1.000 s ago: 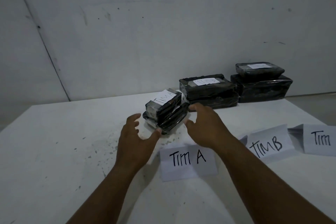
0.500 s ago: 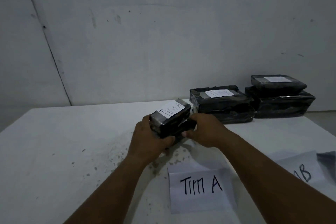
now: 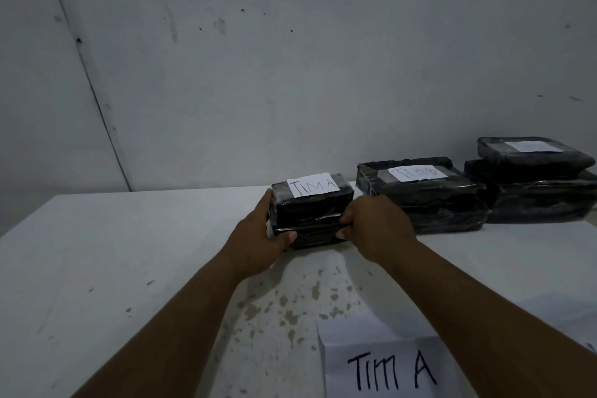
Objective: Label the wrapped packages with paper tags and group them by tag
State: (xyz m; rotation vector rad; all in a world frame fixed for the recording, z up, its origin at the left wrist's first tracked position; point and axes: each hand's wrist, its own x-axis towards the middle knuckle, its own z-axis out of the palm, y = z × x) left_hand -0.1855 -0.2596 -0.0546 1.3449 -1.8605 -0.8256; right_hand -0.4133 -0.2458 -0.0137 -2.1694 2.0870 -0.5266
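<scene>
Two black wrapped packages lie stacked at the table's middle back; the upper package (image 3: 315, 203) carries a white tag reading "TIM A" (image 3: 312, 184). My left hand (image 3: 261, 233) grips the stack's left end, thumb against the lower package (image 3: 311, 234). My right hand (image 3: 374, 226) grips the right end, fingers curled round the lower package. To the right sits another black package pile (image 3: 426, 203) with a tag (image 3: 416, 173), and beyond it a third pile (image 3: 542, 200) with a smaller tagged package (image 3: 533, 157) on top.
A large paper sign reading "TIM A" (image 3: 387, 365) lies on the white table (image 3: 113, 268) near the front edge. Another sheet of paper (image 3: 562, 313) shows partly at the right, behind my right forearm. A grey wall stands right behind the packages.
Both hands went from hovering open to gripping the "TIM A" stack. The tilted upper package now lies straight on the lower one, and the stack sits farther back.
</scene>
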